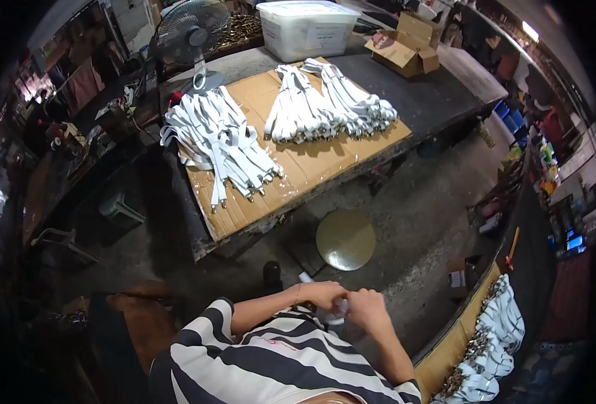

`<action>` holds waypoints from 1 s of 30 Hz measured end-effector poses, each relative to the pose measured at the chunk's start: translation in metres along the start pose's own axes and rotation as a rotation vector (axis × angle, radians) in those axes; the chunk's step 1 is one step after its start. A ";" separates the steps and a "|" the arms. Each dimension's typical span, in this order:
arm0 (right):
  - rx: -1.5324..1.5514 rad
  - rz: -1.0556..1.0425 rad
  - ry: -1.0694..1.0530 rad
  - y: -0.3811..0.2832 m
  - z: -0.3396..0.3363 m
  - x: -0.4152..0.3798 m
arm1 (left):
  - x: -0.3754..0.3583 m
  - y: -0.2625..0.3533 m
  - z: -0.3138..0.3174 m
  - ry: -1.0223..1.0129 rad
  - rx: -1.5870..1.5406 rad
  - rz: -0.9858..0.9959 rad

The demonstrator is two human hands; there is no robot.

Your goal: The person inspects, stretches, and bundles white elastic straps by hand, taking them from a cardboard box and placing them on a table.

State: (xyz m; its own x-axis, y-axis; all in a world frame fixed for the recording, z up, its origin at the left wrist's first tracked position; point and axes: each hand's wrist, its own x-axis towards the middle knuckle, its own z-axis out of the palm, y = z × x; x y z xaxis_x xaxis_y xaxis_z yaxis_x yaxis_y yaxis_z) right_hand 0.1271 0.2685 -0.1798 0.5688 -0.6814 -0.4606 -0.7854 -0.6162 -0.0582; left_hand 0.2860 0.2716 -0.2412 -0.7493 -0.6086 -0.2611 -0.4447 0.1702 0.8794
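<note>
Close to the striped shirt, my left hand (321,294) and my right hand (367,306) meet with curled fingers around a small whitish roll or strap (337,311). Its exact shape is partly hidden by the fingers. Beyond the hands, white straps with metal ends (220,145) lie in a loose pile on a cardboard sheet (244,209). Two fanned bundles of similar straps, a middle one (298,108) and a right one (355,101), rest farther back on the same sheet.
A round stool (346,240) stands between me and the table (439,101). On the table are a fan (193,34), a lidded plastic tub (308,30) and an open carton (406,50). More white straps (493,343) lie on a bench at the lower right.
</note>
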 end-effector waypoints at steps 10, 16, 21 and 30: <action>0.052 -0.087 0.030 0.018 -0.190 -0.010 | -0.002 0.032 -0.079 0.314 -0.157 0.449; -0.168 -0.392 0.525 -0.040 -0.258 0.027 | -0.028 0.050 -0.148 0.328 -0.256 0.827; 0.679 -0.054 0.895 -0.024 -0.215 0.080 | -0.089 0.056 -0.197 0.281 -0.756 0.634; 1.629 -0.446 0.396 -0.066 -0.213 0.152 | -0.119 0.023 -0.206 0.670 -0.626 0.505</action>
State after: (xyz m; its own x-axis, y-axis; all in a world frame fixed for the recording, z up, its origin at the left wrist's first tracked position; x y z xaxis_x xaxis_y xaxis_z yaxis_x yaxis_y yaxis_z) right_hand 0.3174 0.1216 -0.0574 0.6173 -0.7851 0.0511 0.1572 0.0594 -0.9858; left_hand 0.4659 0.1882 -0.1082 -0.2666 -0.9161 0.2996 0.3213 0.2086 0.9237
